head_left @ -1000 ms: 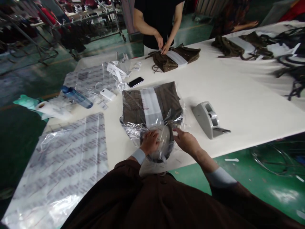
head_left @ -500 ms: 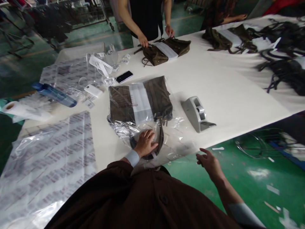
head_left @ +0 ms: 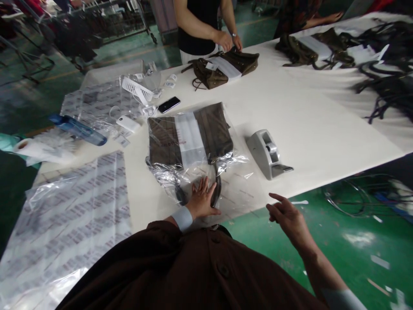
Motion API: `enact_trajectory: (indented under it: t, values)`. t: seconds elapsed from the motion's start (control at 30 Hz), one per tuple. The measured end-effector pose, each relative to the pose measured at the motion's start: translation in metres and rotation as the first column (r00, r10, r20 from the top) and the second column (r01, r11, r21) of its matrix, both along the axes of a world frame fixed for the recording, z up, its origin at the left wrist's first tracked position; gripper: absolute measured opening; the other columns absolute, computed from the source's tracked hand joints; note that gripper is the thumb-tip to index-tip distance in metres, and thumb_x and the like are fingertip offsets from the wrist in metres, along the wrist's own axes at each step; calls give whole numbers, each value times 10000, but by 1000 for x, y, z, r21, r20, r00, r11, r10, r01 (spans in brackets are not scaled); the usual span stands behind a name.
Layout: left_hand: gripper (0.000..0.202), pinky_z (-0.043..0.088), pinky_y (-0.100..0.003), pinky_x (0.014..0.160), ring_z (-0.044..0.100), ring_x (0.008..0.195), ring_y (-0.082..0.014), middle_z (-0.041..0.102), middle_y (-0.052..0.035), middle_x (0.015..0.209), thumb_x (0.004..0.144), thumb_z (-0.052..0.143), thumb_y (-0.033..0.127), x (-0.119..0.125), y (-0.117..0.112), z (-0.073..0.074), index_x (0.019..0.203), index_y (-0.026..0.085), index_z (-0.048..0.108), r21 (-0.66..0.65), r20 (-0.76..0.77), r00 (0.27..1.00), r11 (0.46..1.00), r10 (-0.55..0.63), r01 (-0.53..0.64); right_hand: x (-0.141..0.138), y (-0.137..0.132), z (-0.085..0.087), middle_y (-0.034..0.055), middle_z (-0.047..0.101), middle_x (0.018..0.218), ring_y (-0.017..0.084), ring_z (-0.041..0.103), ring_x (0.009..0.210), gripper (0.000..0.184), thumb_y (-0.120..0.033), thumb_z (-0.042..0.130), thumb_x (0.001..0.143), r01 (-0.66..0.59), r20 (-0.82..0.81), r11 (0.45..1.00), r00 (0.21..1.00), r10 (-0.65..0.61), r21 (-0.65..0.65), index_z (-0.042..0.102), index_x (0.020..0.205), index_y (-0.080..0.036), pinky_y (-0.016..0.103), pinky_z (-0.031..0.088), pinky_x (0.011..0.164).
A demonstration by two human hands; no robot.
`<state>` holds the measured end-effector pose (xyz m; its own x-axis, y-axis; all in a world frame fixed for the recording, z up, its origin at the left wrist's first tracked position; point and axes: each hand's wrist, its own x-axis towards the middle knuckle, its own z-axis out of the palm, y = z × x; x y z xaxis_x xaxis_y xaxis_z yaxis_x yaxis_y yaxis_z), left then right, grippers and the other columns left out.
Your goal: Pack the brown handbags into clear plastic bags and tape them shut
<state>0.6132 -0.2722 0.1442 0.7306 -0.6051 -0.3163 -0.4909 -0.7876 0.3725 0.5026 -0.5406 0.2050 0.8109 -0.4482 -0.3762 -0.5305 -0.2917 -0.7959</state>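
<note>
A brown handbag with a white paper band lies inside a clear plastic bag on the table. My left hand is spread flat on the plastic at the near end, over the handbag's dark handle. My right hand hovers past the table's front edge, forefinger stretched out and the other fingers partly bent. I see nothing in it. A grey tape dispenser stands to the right of the plastic bag.
Printed plastic sheets cover the table's left side. Behind them are a blue bottle, a plastic roll and a black phone. Across the table a person's hands work at another brown bag. Dark bags lie at right.
My left hand has slid slightly toward me and right, fingers spreading wider over the plastic. My right hand has barely moved. The other person's hands have come together over their bag.
</note>
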Motion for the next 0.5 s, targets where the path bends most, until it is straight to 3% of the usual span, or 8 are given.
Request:
enact_trajectory:
  t: [0.1,0.17,0.27,0.33,0.4,0.5]
  values:
    - [902,114,-600,1079,123,1379,-372,168,-161,1506,663,643,618,-11,-12,15,1387,208,295,-171,12,997,982,-81,82,10,1,8,-33,557,539,122,520,493,529,-479,597,709,5,-13,1000,1000,-5,-22,547,1124,-155,245,414,519]
    - [825,175,-520,1102,242,1355,-318,273,-150,1473,721,585,626,-19,-27,24,1369,190,321,-312,-41,984,938,-174,152,21,8,15,-25,576,559,125,539,507,507,-476,597,720,13,8,999,1000,-12,-34,552,1113,-160,244,430,527]
    - [895,359,-414,1028,424,1250,-278,408,-160,1391,694,586,665,-25,-53,30,1369,155,294,-466,-209,953,879,-218,99,44,35,27,-14,611,612,124,570,532,444,-444,592,738,-34,71,999,997,35,-18,557,1085,-169,239,464,551]
    - [780,452,-364,910,548,1100,-259,542,-140,1256,714,593,624,-25,-68,27,1295,149,384,-479,-286,945,878,-157,1,59,57,34,-10,627,640,119,580,535,385,-409,574,757,-142,116,990,983,140,6,559,1060,-172,237,484,567]
    - [495,482,-336,804,617,932,-235,637,-112,1062,817,515,509,-24,-77,22,1152,144,501,-416,-303,952,904,-33,-101,70,68,35,-1,651,700,115,596,560,330,-372,532,792,-285,171,959,944,281,-4,557,1058,-179,238,500,593]
    - [303,469,-310,764,631,848,-206,666,-87,912,904,351,333,-21,-77,15,1016,156,571,-339,-286,946,907,153,-250,84,49,24,53,671,929,127,629,676,299,-305,453,832,-325,284,922,882,375,-210,554,1087,-185,263,517,662]
